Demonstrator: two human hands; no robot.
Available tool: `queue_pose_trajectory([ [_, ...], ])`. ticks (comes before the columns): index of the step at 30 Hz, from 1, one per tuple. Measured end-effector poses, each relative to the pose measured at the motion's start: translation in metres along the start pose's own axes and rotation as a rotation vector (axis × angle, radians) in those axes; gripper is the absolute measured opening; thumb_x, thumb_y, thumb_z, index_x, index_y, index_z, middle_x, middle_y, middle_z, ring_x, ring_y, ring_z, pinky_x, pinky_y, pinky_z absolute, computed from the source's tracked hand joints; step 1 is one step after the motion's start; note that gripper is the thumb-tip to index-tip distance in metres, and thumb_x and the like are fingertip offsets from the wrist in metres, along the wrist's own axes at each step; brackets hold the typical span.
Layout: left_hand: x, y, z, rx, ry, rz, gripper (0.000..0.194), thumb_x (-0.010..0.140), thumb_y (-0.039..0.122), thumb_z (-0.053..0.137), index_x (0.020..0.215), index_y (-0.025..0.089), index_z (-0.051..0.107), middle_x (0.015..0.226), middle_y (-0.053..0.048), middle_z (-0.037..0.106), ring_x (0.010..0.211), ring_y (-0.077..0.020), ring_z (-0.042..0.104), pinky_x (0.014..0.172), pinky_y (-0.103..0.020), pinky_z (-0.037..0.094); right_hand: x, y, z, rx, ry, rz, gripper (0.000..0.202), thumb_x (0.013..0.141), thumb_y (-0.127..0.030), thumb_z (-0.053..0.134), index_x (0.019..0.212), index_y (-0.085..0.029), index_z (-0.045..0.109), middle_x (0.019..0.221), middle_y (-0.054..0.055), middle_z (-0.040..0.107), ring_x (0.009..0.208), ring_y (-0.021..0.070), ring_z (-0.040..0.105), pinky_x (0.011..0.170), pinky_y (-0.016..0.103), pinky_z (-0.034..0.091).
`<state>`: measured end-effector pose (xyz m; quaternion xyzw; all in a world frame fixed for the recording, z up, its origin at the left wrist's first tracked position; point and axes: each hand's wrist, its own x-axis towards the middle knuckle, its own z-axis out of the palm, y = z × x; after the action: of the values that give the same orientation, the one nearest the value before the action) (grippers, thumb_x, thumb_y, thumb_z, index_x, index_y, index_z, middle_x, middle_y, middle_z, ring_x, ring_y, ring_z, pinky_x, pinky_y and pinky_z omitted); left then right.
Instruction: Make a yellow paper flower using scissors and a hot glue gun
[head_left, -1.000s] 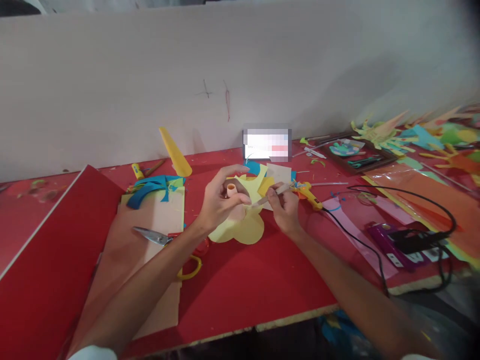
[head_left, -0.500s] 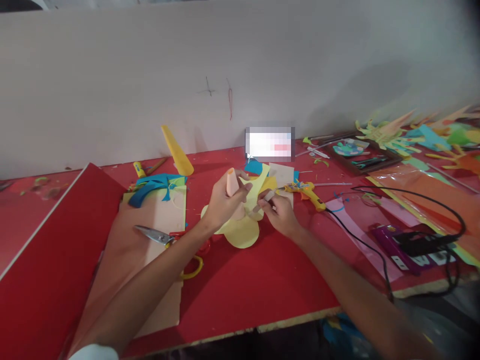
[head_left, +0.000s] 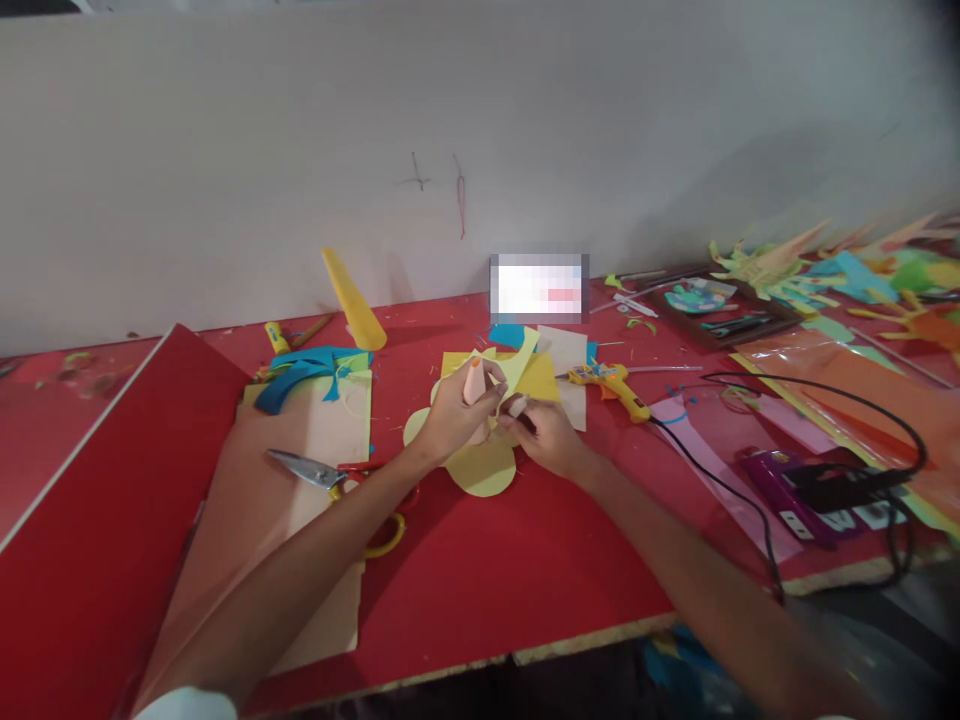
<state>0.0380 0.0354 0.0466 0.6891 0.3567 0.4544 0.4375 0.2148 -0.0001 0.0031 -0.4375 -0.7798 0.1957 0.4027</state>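
Note:
My left hand (head_left: pixel 454 412) is closed around a peach paper cone (head_left: pixel 475 382), which stands tilted with its narrow end up. Under it lies a pale yellow flower-shaped paper (head_left: pixel 484 472) with rounded petals, partly covered by my hands. My right hand (head_left: pixel 553 437) is pinched close to the cone's lower part, and a small whitish piece (head_left: pixel 517 406) shows at its fingertips; its kind is unclear. A yellow glue gun (head_left: pixel 609 384) rests just beyond my right hand. Scissors (head_left: pixel 315 470) with red and yellow handles lie near my left forearm.
A yellow paper cone (head_left: pixel 356 305) stands at the back. Peach sheets (head_left: pixel 277 520) and blue paper strips (head_left: pixel 289 385) lie to the left, beside a slanted red board (head_left: pixel 112 480). On the right are a purple box (head_left: pixel 795 500), a black cable (head_left: pixel 735 470) and paper cut-outs (head_left: pixel 780 265).
My left hand and the peach cone have shifted slightly right and down. My right hand has moved left, bringing its fingertips closer to the cone.

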Motion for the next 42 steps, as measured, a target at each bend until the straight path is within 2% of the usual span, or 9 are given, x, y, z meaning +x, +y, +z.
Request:
queue_pose_trajectory([
  [5, 0.000, -0.003, -0.001, -0.025, -0.003, -0.015, 0.012, 0.090, 0.031, 0.068, 0.094, 0.020, 0.064, 0.079, 0.002, 0.062, 0.067, -0.0131, 0.059, 0.068, -0.027, 0.048, -0.001, -0.003, -0.002, -0.001, 0.023, -0.007, 0.036, 0.105, -0.049, 0.051, 0.086, -0.023, 0.066, 0.077, 0.006, 0.073, 0.068, 0.0206, 0.068, 0.067, 0.031, 0.051],
  [8, -0.002, -0.005, 0.000, 0.003, 0.025, -0.009, 0.017, 0.090, 0.032, 0.071, 0.099, 0.021, 0.062, 0.083, 0.001, 0.063, 0.071, -0.0139, 0.061, 0.070, -0.028, 0.049, -0.001, -0.005, -0.010, 0.039, 0.154, 0.038, 0.036, 0.105, -0.050, 0.051, 0.085, -0.023, 0.065, 0.068, 0.002, 0.067, 0.058, 0.0173, 0.060, 0.059, 0.029, 0.046],
  [16, -0.004, 0.004, 0.005, -0.097, 0.372, 0.022, 0.026, 0.095, 0.041, 0.069, 0.103, 0.023, 0.052, 0.086, 0.002, 0.056, 0.071, -0.0127, 0.057, 0.066, -0.026, 0.049, 0.006, -0.002, -0.018, 0.373, 0.501, 0.252, 0.043, 0.101, -0.063, 0.055, 0.082, -0.024, 0.057, 0.060, -0.004, 0.053, 0.050, 0.0122, 0.048, 0.048, 0.026, 0.039],
  [21, -0.001, 0.014, -0.005, -0.134, 0.206, 0.136, 0.036, 0.091, 0.049, 0.076, 0.106, 0.023, 0.057, 0.083, 0.001, 0.059, 0.068, -0.0131, 0.055, 0.062, -0.027, 0.048, 0.010, -0.005, -0.018, 0.514, 0.630, 0.284, 0.045, 0.097, -0.065, 0.061, 0.080, -0.024, 0.054, 0.054, -0.007, 0.045, 0.043, 0.0097, 0.039, 0.042, 0.024, 0.034],
  [24, 0.004, 0.013, -0.013, -0.095, 0.004, 0.148, 0.042, 0.092, 0.059, 0.070, 0.108, 0.021, 0.065, 0.082, -0.002, 0.064, 0.071, -0.0152, 0.057, 0.062, -0.027, 0.046, 0.010, -0.005, -0.019, 0.500, 0.634, 0.266, 0.045, 0.098, -0.064, 0.061, 0.080, -0.023, 0.055, 0.055, -0.007, 0.046, 0.044, 0.0098, 0.040, 0.042, 0.025, 0.034],
  [26, 0.007, 0.013, -0.017, -0.034, -0.030, 0.153, 0.045, 0.094, 0.063, 0.066, 0.104, 0.020, 0.069, 0.090, -0.006, 0.068, 0.078, -0.0170, 0.060, 0.065, -0.028, 0.047, 0.008, -0.003, -0.019, 0.478, 0.610, 0.256, 0.043, 0.099, -0.062, 0.060, 0.081, -0.023, 0.056, 0.056, -0.006, 0.047, 0.046, 0.0100, 0.042, 0.044, 0.024, 0.034],
  [30, 0.012, 0.017, -0.016, 0.008, 0.067, 0.160, 0.043, 0.098, 0.062, 0.060, 0.106, 0.021, 0.068, 0.097, -0.007, 0.069, 0.084, -0.0177, 0.061, 0.071, -0.029, 0.048, 0.003, 0.002, -0.016, 0.391, 0.544, 0.241, 0.040, 0.101, -0.059, 0.059, 0.084, -0.022, 0.059, 0.061, -0.005, 0.051, 0.050, 0.0105, 0.046, 0.047, 0.024, 0.037],
  [34, 0.012, 0.024, -0.014, -0.162, 0.179, 0.139, 0.030, 0.104, 0.052, 0.056, 0.106, 0.023, 0.064, 0.086, -0.002, 0.061, 0.079, -0.0158, 0.057, 0.073, -0.029, 0.048, 0.001, 0.003, -0.014, 0.368, 0.506, 0.221, 0.039, 0.102, -0.059, 0.058, 0.086, -0.023, 0.060, 0.063, -0.004, 0.053, 0.053, 0.0116, 0.048, 0.049, 0.024, 0.038],
  [42, 0.010, 0.025, -0.014, -0.352, 0.163, 0.064, 0.029, 0.092, 0.045, 0.076, 0.105, 0.023, 0.062, 0.065, 0.006, 0.048, 0.057, -0.0108, 0.048, 0.056, -0.025, 0.042, 0.006, -0.004, -0.016, 0.519, 0.427, 0.227, 0.042, 0.100, -0.062, 0.059, 0.084, -0.023, 0.059, 0.058, -0.005, 0.051, 0.047, 0.0109, 0.045, 0.045, 0.025, 0.036],
])
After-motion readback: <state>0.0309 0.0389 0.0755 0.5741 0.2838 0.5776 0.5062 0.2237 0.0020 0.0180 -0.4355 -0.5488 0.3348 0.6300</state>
